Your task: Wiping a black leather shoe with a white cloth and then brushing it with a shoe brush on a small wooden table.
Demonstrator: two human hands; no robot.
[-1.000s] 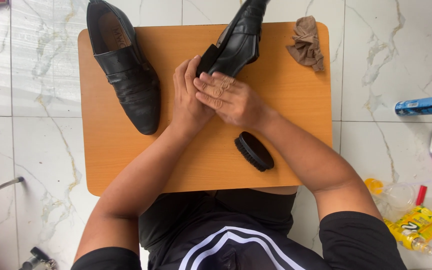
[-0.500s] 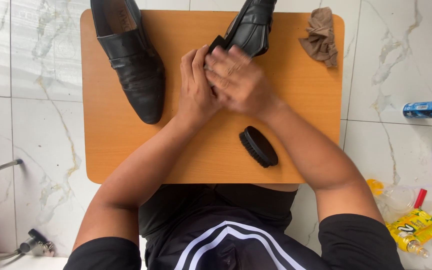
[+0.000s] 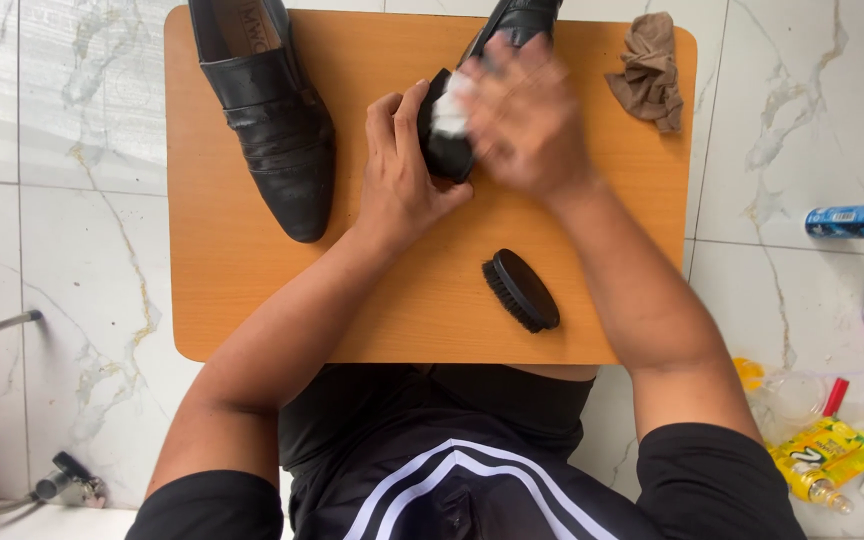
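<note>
Shoe in hand: a black leather shoe lay toe toward the person near the far middle of the worktop, its heel end running out of view at the top edge.
Left hand: the left hand gripped the toe of that shoe from its left side, fingers curled and pressed against the leather, thumb toward the sole side.
White pad: a small white cloth or pad sat on the toe, just beside the left fingertips.
Right hand: the right hand lay over the shoe and touched the white pad; it was blurred, the fingers looked loosely together, and whether they pinched the pad could not be told.
Second shoe: another black shoe lay on the left part of the worktop, opening up, toe toward the person, apart from both hands.
Brush: a black oval brush lay on its side near the worktop's near edge, below the right wrist and not touched.
Rag: a crumpled brown rag lay at the far right corner.
Floor: marble tile carried a blue can on the right and yellow packets lower right.
</note>
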